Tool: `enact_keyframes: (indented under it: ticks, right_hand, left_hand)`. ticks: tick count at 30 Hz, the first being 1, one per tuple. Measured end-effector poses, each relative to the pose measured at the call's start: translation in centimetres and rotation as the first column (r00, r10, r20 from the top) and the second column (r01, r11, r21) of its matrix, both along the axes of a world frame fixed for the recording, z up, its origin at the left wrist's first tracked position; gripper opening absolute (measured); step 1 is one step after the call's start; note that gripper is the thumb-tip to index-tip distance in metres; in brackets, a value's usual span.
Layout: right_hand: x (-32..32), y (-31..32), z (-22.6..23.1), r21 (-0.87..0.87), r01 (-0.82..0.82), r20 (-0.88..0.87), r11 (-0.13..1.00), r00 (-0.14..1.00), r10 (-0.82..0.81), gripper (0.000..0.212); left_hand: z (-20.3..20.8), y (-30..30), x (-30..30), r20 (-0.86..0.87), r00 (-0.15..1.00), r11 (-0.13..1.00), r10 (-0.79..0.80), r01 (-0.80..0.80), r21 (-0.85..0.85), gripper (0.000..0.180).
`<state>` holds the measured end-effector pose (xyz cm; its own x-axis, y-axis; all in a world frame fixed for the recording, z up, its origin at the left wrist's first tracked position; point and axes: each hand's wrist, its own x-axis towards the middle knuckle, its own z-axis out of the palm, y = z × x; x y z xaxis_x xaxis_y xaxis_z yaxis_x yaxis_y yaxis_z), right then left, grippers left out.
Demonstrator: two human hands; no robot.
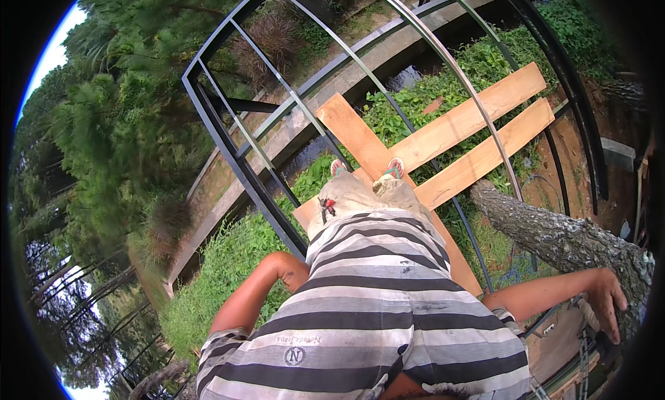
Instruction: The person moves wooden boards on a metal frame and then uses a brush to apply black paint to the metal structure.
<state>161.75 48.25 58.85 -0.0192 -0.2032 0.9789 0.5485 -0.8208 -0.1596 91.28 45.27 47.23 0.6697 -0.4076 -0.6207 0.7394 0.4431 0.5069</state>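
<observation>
My left hand [294,270] is bent in against my side, by the hem of my striped shirt [388,310]; its fingers are hidden. Out to the right, my right hand [608,299] hangs over the rough tree trunk [554,237] with fingers loosely apart and holding nothing. Whether it presses on the bark is unclear. My sandalled feet stand on pale wooden planks [357,137] laid across black metal bars. Two more planks [478,116] reach off to the right. A small red and black item [327,206] shows at the hip of my beige trousers [353,192].
A black metal frame [228,144] of curved and straight bars surrounds the planks, with wide gaps between bars. Green plants [443,109] grow well below. A curved concrete edge [277,140] runs beyond them. Trees [125,123] fill the left; a grey block [616,154] sits far right.
</observation>
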Motion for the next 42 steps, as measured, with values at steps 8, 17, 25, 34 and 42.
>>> enact_keyframes:
  ticks: [8,17,25,34,42]
  right_hand:
    - [-1.4,-0.9,-0.3,-0.111,-0.08,0.021,0.991,0.996,0.082,0.08]
    - [-28.4,-4.8,-21.7,-0.313,-0.93,-0.948,0.191,0.294,-0.124,0.065]
    - [-43.8,-7.6,-34.0,0.581,-0.681,-0.516,-0.445,0.115,-0.849,0.051]
    - [-47.0,-7.4,-37.8,0.634,-0.561,-0.431,-0.533,0.316,-0.845,0.055]
    - [-46.9,-6.8,-36.9,0.636,-0.588,-0.381,-0.5,0.325,-0.866,0.061]
  left_hand:
    - [-4.4,-2.5,-3.1,0.322,0.941,0.994,-0.108,0.094,0.058,0.061]
    - [-1.5,-1.9,-7.9,0.312,0.947,0.997,-0.081,0.074,0.033,0.063]
    - [-8.9,-11.6,-14.5,0.525,0.833,0.984,0.175,-0.127,-0.126,0.068]
    - [-6.4,-11.3,-18.6,0.397,0.918,0.968,0.002,-0.101,0.23,0.056]
    - [-6.6,-11.2,-18.8,0.251,0.952,0.953,-0.176,0.1,0.286,0.054]
